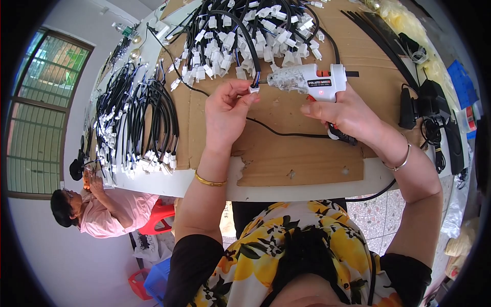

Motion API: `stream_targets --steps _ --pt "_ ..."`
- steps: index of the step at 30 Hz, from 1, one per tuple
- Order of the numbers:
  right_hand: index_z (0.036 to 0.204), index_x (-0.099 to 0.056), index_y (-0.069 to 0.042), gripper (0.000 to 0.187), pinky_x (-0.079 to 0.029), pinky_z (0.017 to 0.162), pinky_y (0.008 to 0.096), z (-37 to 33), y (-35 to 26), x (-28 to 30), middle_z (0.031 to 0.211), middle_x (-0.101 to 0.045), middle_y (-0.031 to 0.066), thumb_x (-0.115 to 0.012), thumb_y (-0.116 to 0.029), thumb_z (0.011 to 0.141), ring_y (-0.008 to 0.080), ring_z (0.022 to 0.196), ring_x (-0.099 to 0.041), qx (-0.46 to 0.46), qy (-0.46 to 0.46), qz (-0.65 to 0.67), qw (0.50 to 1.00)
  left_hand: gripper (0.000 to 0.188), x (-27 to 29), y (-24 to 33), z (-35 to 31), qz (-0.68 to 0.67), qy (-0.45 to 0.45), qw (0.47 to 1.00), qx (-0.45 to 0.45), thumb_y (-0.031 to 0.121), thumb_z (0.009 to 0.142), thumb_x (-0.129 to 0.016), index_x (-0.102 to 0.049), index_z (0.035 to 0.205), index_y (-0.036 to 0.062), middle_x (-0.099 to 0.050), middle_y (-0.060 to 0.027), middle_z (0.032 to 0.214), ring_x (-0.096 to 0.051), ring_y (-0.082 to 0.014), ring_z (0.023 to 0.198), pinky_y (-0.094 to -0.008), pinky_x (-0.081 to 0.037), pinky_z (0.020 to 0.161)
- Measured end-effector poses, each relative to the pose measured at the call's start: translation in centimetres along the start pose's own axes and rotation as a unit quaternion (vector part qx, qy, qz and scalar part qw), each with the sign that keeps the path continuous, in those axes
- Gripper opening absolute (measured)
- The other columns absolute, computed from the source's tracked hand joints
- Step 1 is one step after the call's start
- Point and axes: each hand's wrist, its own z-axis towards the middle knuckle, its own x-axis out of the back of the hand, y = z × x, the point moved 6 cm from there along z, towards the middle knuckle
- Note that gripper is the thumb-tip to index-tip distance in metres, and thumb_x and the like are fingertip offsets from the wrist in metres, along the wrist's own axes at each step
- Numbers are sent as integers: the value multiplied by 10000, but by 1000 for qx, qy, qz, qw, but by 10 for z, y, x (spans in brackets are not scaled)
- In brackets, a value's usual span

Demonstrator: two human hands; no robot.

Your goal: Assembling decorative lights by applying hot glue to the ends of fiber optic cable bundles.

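Observation:
Between the thumb and fingers of my left hand (227,110) is a white plug connector (253,89) on the end of a black cable (249,43). My right hand (348,112) is wrapped around the handle of a white hot glue gun (322,83), with a finger by its red trigger. The gun's nozzle points left and comes up close to the connector; whether it touches cannot be made out. A dark glue stick (352,74) juts from the gun's back. Beyond both hands lies a big heap of white connectors (225,51) on black cables.
Cardboard (302,161) covers much of the white table. More bundled cables (163,112) lie to the left, where a co-worker (110,212) sits. Black sticks (381,46), a black power adapter (433,100) and yellowish plastic wrap (409,25) lie at right. The gun's cord (291,134) crosses the cardboard.

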Motion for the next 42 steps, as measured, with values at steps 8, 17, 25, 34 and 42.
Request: stream_targets --steps 8,17,25,34,42 --pt "807 -535 -39 196 -378 492 230 -1 4 1 650 -510 2 -638 -185 728 81 559 -469 -26 36 53 998 282 -2 11 -1 2 10 1000 -23 -119 697 -606 -491 925 1 -569 -43 811 -556 -91 722 -196 -463 643" --pt "821 -536 -31 187 -388 496 225 -2 3 -1 657 -540 17 -632 -160 725 85 555 -486 -32 13 20 999 384 5 19 -1 156 89 982 -59 -102 617 -652 -453 921 21 -549 -45 769 -558 -114 704 -240 -481 642" --pt "859 -507 -33 194 -401 505 229 2 9 -1 690 -547 20 -624 -127 736 85 571 -491 -33 7 18 999 375 0 21 -3 226 87 966 -86 -95 609 -663 -449 894 22 -551 -79 802 -579 -155 675 -258 -485 618" --pt "879 -491 -31 182 -411 510 226 0 9 -4 692 -537 10 -607 -97 757 76 590 -491 -33 -4 11 999 341 -6 30 -6 315 88 933 -149 -81 597 -659 -443 842 19 -538 -96 806 -578 -220 665 -306 -470 592" --pt "863 -485 -41 167 -402 512 214 -1 7 -5 678 -508 -13 -607 -70 753 55 583 -464 -1 4 -2 1000 337 -14 39 -9 375 74 906 -180 -81 601 -643 -434 842 28 -522 -103 792 -556 -277 697 -352 -451 604"
